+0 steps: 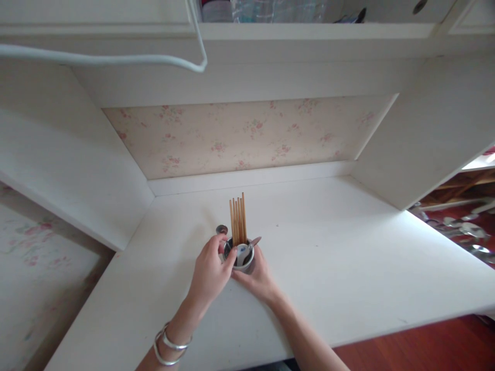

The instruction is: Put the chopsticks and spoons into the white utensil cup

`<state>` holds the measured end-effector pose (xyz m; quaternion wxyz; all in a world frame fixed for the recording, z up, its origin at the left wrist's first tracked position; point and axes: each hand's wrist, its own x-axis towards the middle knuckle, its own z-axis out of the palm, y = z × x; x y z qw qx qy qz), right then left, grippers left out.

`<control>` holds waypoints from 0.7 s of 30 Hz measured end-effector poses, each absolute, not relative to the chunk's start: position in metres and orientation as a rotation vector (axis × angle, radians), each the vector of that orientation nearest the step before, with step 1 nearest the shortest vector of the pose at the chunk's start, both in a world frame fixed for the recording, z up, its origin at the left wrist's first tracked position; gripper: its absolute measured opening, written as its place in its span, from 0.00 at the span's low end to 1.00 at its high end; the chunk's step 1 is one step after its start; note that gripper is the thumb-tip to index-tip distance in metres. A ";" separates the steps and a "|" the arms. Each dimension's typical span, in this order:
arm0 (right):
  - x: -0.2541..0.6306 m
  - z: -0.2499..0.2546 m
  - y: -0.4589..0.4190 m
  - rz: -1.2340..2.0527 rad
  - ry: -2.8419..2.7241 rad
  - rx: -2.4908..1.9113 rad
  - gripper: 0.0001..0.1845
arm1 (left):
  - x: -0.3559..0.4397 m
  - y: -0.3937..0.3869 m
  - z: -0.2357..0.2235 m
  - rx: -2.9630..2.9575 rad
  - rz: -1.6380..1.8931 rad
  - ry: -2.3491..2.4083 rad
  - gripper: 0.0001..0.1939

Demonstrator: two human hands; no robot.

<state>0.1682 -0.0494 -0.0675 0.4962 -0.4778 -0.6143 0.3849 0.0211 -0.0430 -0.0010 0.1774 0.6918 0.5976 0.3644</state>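
A round utensil holder (243, 268) stands on the white desktop in front of me. Several wooden chopsticks (238, 221) rise upright from its back part. Inside it also lean a white spoon (243, 252) with a small blue mark, a metal spoon (221, 230) whose bowl sticks out to the left, and a metal utensil (255, 241) tilted right. My left hand (212, 263) is closed at the holder's left rim, fingers near the metal spoon's stem. My right hand (258, 275) wraps round the holder's right side and front.
The white desktop (328, 247) runs between two side panels (433, 108). A shelf above holds plastic-wrapped items (278, 11). A white rod (96, 60) crosses the upper left. Red flooring (417, 342) and blurred metal items (464, 226) show at the right.
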 end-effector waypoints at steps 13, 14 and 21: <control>0.245 -0.054 -0.008 0.963 -1.214 -1.212 0.37 | -0.009 -0.037 -0.064 1.459 0.881 1.562 0.21; 0.261 -0.051 0.002 0.933 -1.182 -1.246 0.37 | -0.010 -0.036 -0.068 1.477 0.836 1.547 0.21; 0.354 -0.035 0.058 0.580 -1.060 -1.519 0.36 | -0.010 -0.036 -0.074 1.512 0.744 1.517 0.22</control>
